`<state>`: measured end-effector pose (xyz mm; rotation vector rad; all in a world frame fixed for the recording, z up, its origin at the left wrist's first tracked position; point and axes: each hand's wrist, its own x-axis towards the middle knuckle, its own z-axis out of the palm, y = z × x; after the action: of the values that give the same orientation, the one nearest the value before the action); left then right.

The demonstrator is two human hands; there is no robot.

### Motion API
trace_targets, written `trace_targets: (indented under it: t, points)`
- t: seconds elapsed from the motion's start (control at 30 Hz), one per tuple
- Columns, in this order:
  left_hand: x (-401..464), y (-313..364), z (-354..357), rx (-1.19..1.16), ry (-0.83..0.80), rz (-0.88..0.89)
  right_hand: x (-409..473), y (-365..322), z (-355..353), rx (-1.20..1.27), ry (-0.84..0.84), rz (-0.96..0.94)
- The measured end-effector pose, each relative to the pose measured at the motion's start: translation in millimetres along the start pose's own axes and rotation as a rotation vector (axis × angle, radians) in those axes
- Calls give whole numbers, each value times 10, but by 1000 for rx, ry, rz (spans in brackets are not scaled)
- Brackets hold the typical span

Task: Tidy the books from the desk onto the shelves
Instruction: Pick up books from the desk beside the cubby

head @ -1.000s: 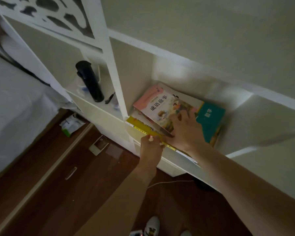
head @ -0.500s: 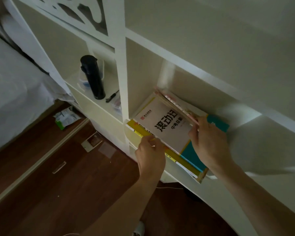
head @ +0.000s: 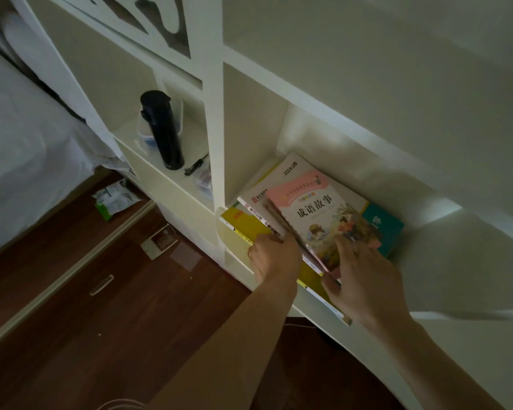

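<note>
A stack of books lies flat in a low white shelf compartment [head: 444, 232]. A pink storybook [head: 317, 211] with a cartoon cover is on top. Under it lies a white book [head: 282, 179], then a yellow book [head: 243, 223] at the bottom left, and a teal book [head: 382, 226] shows at the right. My left hand [head: 274, 258] grips the front edge of the yellow and white books. My right hand [head: 359, 270] holds the pink book's near corner, thumb below and fingers on its cover. The stack juts slightly past the shelf's front edge.
In the compartment to the left stand a black flask [head: 162, 128], a clear plastic box [head: 144, 134] and a small black tool [head: 196, 165]. Below is dark wood floor with a packet [head: 113, 198] and a card [head: 160, 241]. A bed with white sheets [head: 18, 155] lies at left.
My right hand had lifted the pink book, baring the white book's cover; now the pink book lies back down on the stack. My left hand stays on the front edge.
</note>
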<state>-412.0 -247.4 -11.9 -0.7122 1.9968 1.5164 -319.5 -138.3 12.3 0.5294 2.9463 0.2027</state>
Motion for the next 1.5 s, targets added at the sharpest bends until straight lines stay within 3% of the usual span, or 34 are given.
trace_targets:
  t: [0.13, 0.2, 0.3, 0.4, 0.57, 0.87, 1.0, 1.17, 1.27, 1.4, 1.5]
  points:
    - [-9, -68, -39, 69, 7, 86, 32, -9, -117, -56, -98, -76]
    - [2, -131, -68, 28, -39, 113, 58, 74, -205, 29, -198, -100]
    - [15, -260, -130, 60, -6, 114, 227, 193, -352, 267, -355, 23]
    - [19, -336, -153, 105, 75, 115, 514, 211, -270, 367, -283, 137]
    - [108, -421, -162, 23, 35, 101, 779, 225, -263, 411, -385, 291]
    - [-183, -461, -507, -155, -179, -41, 56, 129, -280, 1317, -475, 489]
    - [-686, -516, -762, -194, -414, 170, -608, 130, -121, 1629, -375, 522]
    - [-1100, -1018, -833, -23, -785, 407, -1596, 360, 4, 1613, -312, 459]
    - [-1356, -1306, -584, 136, -945, 515, -2156, 622, 217, 1604, -165, 564]
    - [-1664, -1606, 191, 355, -929, 804, -2594, 1152, 530, 1629, 174, 795]
    - [-1796, -1763, 839, 426, -839, 864, -2615, 1606, 756, 1615, 343, 842]
